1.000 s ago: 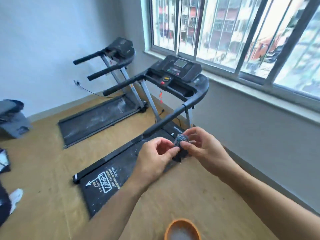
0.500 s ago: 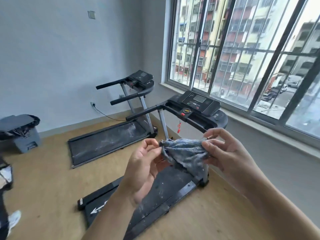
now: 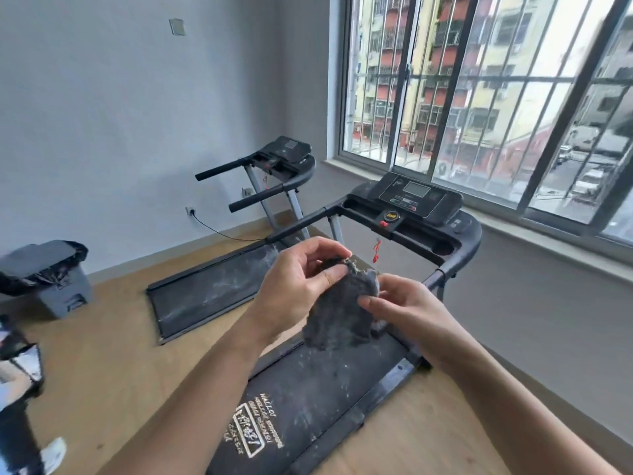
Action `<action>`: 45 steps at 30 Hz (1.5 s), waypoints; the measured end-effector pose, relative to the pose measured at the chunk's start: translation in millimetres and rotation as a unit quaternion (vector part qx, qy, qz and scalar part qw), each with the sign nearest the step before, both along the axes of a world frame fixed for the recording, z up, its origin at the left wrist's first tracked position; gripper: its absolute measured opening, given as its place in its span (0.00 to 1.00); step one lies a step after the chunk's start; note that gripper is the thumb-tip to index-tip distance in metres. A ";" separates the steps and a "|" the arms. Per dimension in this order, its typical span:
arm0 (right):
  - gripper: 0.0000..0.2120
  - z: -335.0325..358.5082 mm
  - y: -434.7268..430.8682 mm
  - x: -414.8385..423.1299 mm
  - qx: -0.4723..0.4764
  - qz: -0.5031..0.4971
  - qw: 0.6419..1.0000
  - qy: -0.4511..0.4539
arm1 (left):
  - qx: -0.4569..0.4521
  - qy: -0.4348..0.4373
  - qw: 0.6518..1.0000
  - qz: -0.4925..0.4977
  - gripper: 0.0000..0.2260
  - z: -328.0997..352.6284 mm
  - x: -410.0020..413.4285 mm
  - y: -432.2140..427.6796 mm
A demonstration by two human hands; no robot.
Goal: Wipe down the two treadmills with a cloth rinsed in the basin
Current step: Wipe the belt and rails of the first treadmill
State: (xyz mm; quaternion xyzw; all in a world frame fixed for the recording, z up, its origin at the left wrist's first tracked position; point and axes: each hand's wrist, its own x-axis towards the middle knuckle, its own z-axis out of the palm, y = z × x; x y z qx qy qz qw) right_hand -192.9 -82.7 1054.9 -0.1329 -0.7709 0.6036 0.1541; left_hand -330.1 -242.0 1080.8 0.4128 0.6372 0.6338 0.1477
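Note:
A dark grey damp cloth [image 3: 339,313] hangs in front of me, above the near treadmill's belt. My left hand [image 3: 301,286] pinches its top edge between thumb and fingers. My right hand [image 3: 407,310] holds its right side with curled fingers. The near treadmill [image 3: 421,207] has a black console and a dusty, white-streaked belt with a printed logo. The far treadmill [image 3: 212,289] stands to its left by the wall, its belt dusty too. The basin is out of view.
A grey bin with a black liner [image 3: 51,279] sits at the left wall. A cable [image 3: 219,231] runs from a wall socket to the far treadmill. A barred window [image 3: 479,97] fills the right side. Dark objects and a white shoe [image 3: 54,454] lie at the left edge.
The cloth was balled up between both hands, then spread wide; now it hangs down more gathered. My view has risen and moved closer to the near treadmill; the orange basin has left view.

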 end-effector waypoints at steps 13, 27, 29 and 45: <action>0.09 -18.2 106.8 -217.2 0.006 -0.026 0.997 0.078 | -0.068 0.068 0.994 0.055 0.08 -20.5 -212.7 116.2; 0.13 -80.8 187.4 -390.1 -0.005 -0.177 0.984 0.001 | -0.207 -0.005 0.977 -0.046 0.21 -86.5 -384.2 231.4; 0.11 -85.1 209.2 -422.8 0.038 -0.213 0.976 -0.031 | -0.225 0.042 0.970 -0.086 0.23 -96.7 -424.0 252.1; 0.10 -62.0 285.7 -538.4 -0.184 -0.401 0.898 0.002 | -0.152 -0.058 0.971 -0.174 0.04 -106.6 -605.8 394.8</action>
